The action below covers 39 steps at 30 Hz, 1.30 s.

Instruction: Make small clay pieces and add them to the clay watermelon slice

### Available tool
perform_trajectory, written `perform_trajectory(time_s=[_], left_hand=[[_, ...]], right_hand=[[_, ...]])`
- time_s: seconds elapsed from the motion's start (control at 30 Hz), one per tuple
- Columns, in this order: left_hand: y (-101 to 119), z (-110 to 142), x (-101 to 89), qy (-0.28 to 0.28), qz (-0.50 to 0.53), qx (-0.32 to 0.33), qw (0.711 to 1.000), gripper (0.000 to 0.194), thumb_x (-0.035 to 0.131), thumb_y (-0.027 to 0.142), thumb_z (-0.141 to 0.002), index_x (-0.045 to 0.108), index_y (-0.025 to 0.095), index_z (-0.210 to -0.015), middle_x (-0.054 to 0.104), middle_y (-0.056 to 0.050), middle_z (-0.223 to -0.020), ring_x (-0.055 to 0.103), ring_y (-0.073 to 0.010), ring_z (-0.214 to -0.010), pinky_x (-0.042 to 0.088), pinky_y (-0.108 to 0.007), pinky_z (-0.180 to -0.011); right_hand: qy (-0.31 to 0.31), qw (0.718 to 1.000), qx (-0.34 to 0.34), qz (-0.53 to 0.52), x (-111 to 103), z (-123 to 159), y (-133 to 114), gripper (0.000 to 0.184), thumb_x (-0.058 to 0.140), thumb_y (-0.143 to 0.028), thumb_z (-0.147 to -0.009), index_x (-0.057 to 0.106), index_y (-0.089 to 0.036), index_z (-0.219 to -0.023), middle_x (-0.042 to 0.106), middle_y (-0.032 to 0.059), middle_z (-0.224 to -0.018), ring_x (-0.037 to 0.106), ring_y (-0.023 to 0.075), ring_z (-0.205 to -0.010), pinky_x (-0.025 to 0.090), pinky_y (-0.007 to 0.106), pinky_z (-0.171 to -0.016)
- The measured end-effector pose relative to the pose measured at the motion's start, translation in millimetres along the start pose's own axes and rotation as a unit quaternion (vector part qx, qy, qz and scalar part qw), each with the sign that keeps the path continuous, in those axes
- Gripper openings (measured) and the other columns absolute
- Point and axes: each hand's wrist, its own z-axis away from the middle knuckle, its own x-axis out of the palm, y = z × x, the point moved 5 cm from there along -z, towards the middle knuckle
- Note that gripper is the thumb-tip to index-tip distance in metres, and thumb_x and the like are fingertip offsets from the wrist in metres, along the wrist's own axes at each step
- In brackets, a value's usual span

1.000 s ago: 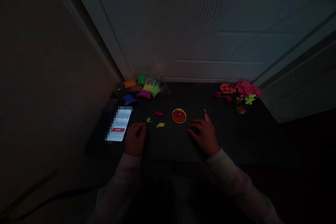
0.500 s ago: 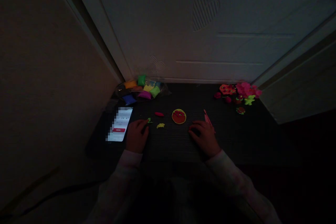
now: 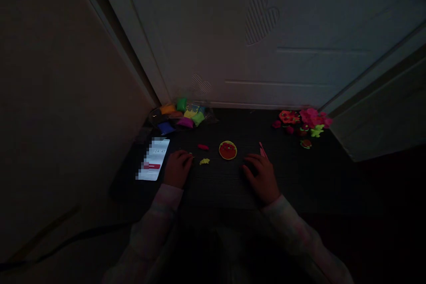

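My left hand (image 3: pixel 178 168) rests on the dark table with its fingers curled and closed at the tips. Those fingertips cover the spot of a small green clay piece, hardly visible now. Beside them lie a yellow clay scrap (image 3: pixel 204 161) and a small red clay roll (image 3: pixel 203 147). Between the hands sits a round clay disc (image 3: pixel 228 151), red with a yellow rim and small bits on top. My right hand (image 3: pixel 263 178) lies to its right, thumb and fingers apart, nothing visible in it. A pink clay tool (image 3: pixel 262 150) shows partly from behind its fingers.
A phone (image 3: pixel 155 159) with a lit screen lies left of my left hand. Colourful clay packets (image 3: pixel 184 120) in clear plastic are at the back left. Pink, orange and yellow clay figures (image 3: pixel 313 118) stand at the back right. A white door (image 3: pixel 213 31) borders the table (image 3: pixel 233 120). The light is dim.
My left fingertips have moved over the green clay piece, which showed before. My right fingers have lifted and spread slightly. The whole view has shifted a little.
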Motion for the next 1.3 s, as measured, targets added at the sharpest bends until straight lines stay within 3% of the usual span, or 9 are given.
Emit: perform_trajectory(time_s=[0.13,0.27,0.37,0.47,0.9,1.0,1.07,1.2,1.3], left_hand=[[22.9,8.4,-16.7,-0.029,0.168,-0.09,0.981,0.016,0.054,0.032,-0.068,0.061,0.018,-0.074,0.058,-0.006,-0.093,0.053,-0.0196,-0.09,0.042,-0.034,-0.08],[64.5,28.6,-19.7,-0.16,0.362,-0.186,0.899,0.02,0.057,0.034,-0.066,0.06,0.017,-0.077,0.062,-0.003,-0.085,0.056,-0.0146,-0.069,0.045,-0.027,-0.062],[90.3,41.3,-17.6,-0.223,0.415,-0.201,0.858,0.014,0.059,0.028,-0.065,0.061,0.016,-0.072,0.062,-0.001,-0.076,0.054,-0.0128,-0.067,0.043,-0.024,-0.061],[102.6,47.8,-13.4,-0.261,0.448,-0.196,0.832,0.009,0.06,0.025,-0.064,0.061,0.016,-0.066,0.059,0.001,-0.067,0.05,-0.0095,-0.059,0.041,-0.022,-0.06],[100.2,53.0,-1.3,-0.301,0.415,-0.226,0.828,0.013,0.058,0.029,-0.064,0.062,0.016,-0.065,0.052,0.003,-0.052,0.045,-0.0087,-0.05,0.037,-0.02,-0.051],[101.0,53.5,0.1,-0.317,0.422,-0.214,0.822,0.012,0.059,0.028,-0.063,0.062,0.016,-0.064,0.052,0.004,-0.052,0.045,-0.0084,-0.051,0.036,-0.02,-0.052],[100.0,54.3,1.7,-0.327,0.421,-0.216,0.818,0.012,0.06,0.027,-0.063,0.061,0.016,-0.064,0.053,0.004,-0.053,0.045,-0.0083,-0.051,0.036,-0.02,-0.053],[92.8,53.9,3.1,-0.304,0.404,-0.242,0.828,0.013,0.061,0.028,-0.061,0.062,0.016,-0.065,0.055,0.003,-0.058,0.046,-0.008,-0.051,0.036,-0.02,-0.052],[90.1,53.5,3.0,-0.287,0.405,-0.255,0.83,0.013,0.06,0.028,-0.062,0.062,0.017,-0.068,0.057,0.003,-0.061,0.047,-0.008,-0.052,0.036,-0.02,-0.051]], right_hand=[[0.046,0.998,-0.017,-0.048,-18.7,1.7,-18.9,0.016,0.049,-0.028,-0.076,0.059,-0.021,-0.087,0.057,0.0078,-0.095,0.051,0.0213,-0.094,0.04,0.041,-0.081],[0.006,0.989,-0.059,-0.133,-39.2,3.6,-60.5,0.017,0.05,-0.023,-0.077,0.057,-0.024,-0.092,0.059,0.005,-0.093,0.053,0.0178,-0.09,0.043,0.036,-0.077],[-0.028,0.979,-0.125,-0.162,-51.0,4.3,-92.4,0.023,0.051,-0.021,-0.076,0.055,-0.026,-0.099,0.061,0.0037,-0.089,0.055,0.017,-0.085,0.041,0.036,-0.078],[-0.049,0.973,-0.149,-0.17,-54.9,3.1,-105.1,0.025,0.051,-0.019,-0.077,0.054,-0.026,-0.101,0.063,0.002,-0.084,0.057,0.0154,-0.08,0.04,0.036,-0.078],[-0.064,0.975,-0.179,-0.115,-47.7,6.0,-101.1,0.015,0.05,-0.017,-0.076,0.057,-0.024,-0.087,0.064,-0.0001,-0.08,0.057,0.0133,-0.075,0.035,0.035,-0.077],[-0.071,0.975,-0.135,-0.16,-45.4,6.0,-98.4,0.009,0.05,-0.017,-0.075,0.056,-0.022,-0.08,0.063,-0.0004,-0.076,0.056,0.0129,-0.073,0.038,0.032,-0.074],[-0.075,0.968,-0.063,-0.232,-43.8,6.8,-89.5,0.007,0.05,-0.018,-0.075,0.055,-0.022,-0.077,0.062,-0.0003,-0.074,0.056,0.0126,-0.073,0.041,0.029,-0.07],[-0.087,0.901,0.118,-0.409,-36.0,14.0,-61.1,0.008,0.048,-0.026,-0.078,0.054,-0.022,-0.075,0.059,-0.0008,-0.073,0.055,0.0119,-0.071,0.043,0.024,-0.063],[-0.089,0.857,0.178,-0.475,-30.4,18.5,-49.6,0.011,0.049,-0.03,-0.077,0.055,-0.022,-0.073,0.058,-0.0007,-0.071,0.054,0.0119,-0.07,0.043,0.023,-0.063]])
